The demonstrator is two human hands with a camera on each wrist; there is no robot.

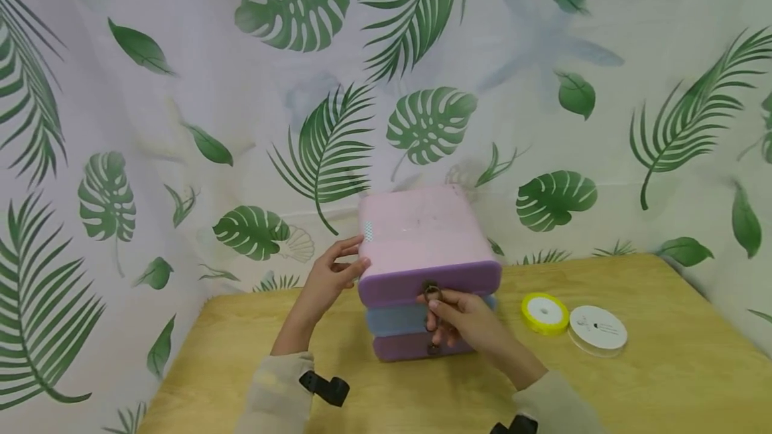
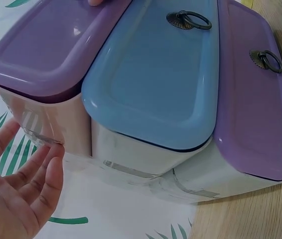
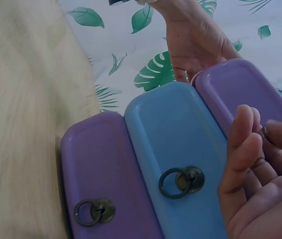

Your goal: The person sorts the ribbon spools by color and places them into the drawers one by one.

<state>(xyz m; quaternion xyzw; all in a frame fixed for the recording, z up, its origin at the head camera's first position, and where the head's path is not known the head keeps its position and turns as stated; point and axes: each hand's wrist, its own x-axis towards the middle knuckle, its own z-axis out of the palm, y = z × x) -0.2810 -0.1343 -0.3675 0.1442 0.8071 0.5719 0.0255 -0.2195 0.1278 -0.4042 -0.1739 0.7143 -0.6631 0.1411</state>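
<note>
A small three-tier drawer box with a pink top (image 1: 422, 230) stands on the table. Its upper drawer has a purple front (image 1: 392, 288), with a narrow dark gap behind its edge in the left wrist view. My right hand (image 1: 467, 320) pinches the ring pull (image 1: 432, 292) of this drawer between thumb and finger. Against the upper left side of the box, my left hand (image 1: 330, 274) rests with spread, loosely bent fingers (image 2: 49, 186). Below are a blue drawer front (image 2: 151, 69) and another purple front (image 2: 255, 109), each with a dark metal ring pull (image 3: 181, 181).
To the right of the box lie a yellow-rimmed ribbon spool (image 1: 545, 313) and a white spool (image 1: 598, 328), side by side on the wooden table (image 1: 669, 367). A leaf-printed cloth (image 1: 422, 52) hangs close behind the box.
</note>
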